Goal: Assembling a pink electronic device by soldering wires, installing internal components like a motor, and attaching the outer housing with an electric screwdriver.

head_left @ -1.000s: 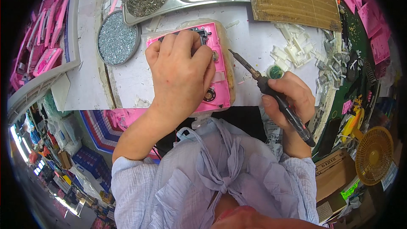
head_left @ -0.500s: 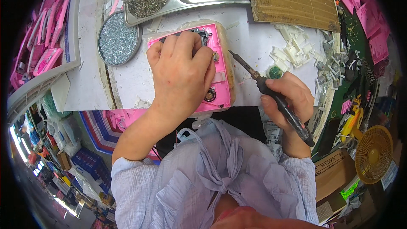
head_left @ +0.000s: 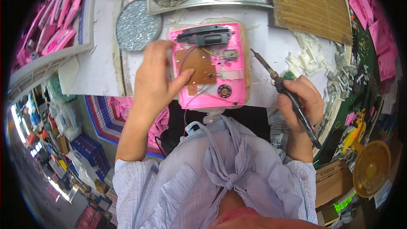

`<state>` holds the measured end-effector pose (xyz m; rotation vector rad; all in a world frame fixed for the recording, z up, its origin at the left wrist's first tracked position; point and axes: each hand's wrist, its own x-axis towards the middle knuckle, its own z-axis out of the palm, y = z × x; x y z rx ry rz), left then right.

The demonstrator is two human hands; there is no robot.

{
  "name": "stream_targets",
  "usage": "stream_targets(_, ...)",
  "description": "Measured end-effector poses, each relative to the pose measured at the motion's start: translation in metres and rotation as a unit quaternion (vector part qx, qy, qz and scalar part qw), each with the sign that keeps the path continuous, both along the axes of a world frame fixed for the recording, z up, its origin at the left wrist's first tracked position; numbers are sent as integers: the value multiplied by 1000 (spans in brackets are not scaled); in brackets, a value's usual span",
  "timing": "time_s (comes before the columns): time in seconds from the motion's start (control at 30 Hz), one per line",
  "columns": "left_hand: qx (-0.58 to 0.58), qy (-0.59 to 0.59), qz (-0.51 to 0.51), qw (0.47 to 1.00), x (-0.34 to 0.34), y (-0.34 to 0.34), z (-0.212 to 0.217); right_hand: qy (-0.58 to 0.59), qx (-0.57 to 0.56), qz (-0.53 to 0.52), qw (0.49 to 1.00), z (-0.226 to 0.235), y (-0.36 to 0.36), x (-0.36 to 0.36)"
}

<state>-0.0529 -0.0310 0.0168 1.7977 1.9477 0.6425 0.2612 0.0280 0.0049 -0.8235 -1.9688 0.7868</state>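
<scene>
A shallow pink plastic casing (head_left: 242,89) lies on a pad on the white table before me. Inside it are a black mechanism (head_left: 210,38) along the far side, a brown circuit board (head_left: 199,64), thin wires and a small round black speaker (head_left: 224,91). My left hand (head_left: 154,74) is at the casing's left edge, fingers along the outside and thumb over the board; the fingertips are partly hidden. Off the casing's right side, my right hand (head_left: 303,101) grips the black handle of a soldering iron (head_left: 288,93). Its tip points away to the far left, above the table.
A round dish of small metal pieces (head_left: 137,25) stands at the far left. Behind the casing is a metal tray (head_left: 237,1) with springs, beside a brown board (head_left: 313,8). White plastic parts (head_left: 306,55) lie at right. A yellow fan (head_left: 372,167) stands at lower right.
My left hand has moved off the top of the casing to its left edge, uncovering the mechanism and circuit board. The view has shifted, and my right hand still holds the soldering iron.
</scene>
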Motion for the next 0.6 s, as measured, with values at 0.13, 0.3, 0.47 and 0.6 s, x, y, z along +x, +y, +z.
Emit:
stream_targets(0.13, 30, 54, -2, 998, 2, -21, -9, 17, 13, 7, 1000, -2, 1, -13)
stream_targets(0.3, 15, 169, -15, 985, 5, -7, 0, 13, 25, 18, 999, 5, 0, -20)
stream_targets(0.47, -17, 238, -133, 962, -8, 23, 5, 1, 17, 11, 1000, 13, -4, -18)
stream_targets(0.6, -14, 232, -158, 960, -8, 27, 21, 16, 18, -6, 1000, 8, -8, -11)
